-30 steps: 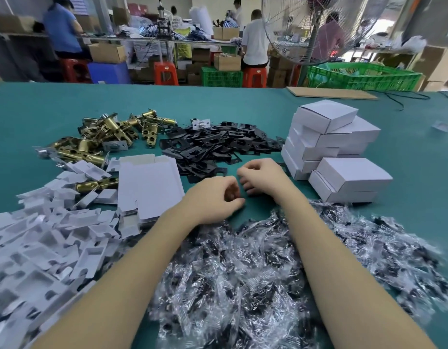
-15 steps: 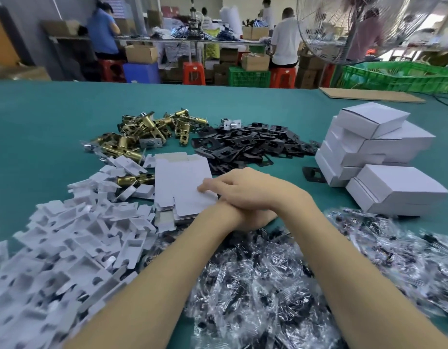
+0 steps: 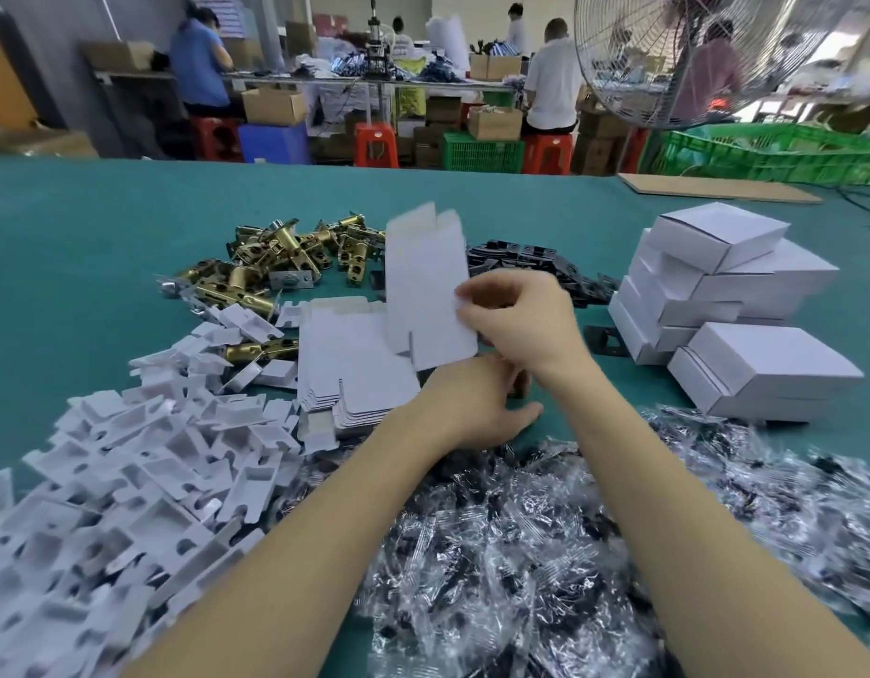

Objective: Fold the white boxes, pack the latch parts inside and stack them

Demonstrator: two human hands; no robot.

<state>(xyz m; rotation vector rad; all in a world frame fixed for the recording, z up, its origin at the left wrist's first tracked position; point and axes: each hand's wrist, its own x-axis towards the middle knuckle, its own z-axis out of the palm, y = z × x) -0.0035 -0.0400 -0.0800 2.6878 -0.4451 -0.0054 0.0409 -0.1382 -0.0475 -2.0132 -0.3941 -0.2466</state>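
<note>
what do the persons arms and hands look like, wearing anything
Both forearms are bare as far as the frame shows: no sleeves, gloves, watch or bracelets are visible. The left hand and right hand show no rings that I can make out, though the fingers are partly blurred. The arms enter from the bottom edge, so anything worn above the elbow is out of view.

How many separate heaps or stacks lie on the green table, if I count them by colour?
White: 3 (card inserts, flat box blanks, folded boxes)
Brass: 1 (latch bodies)
Black: 1 (plates)
Clear: 1 (bagged parts)
Total: 6
</note>
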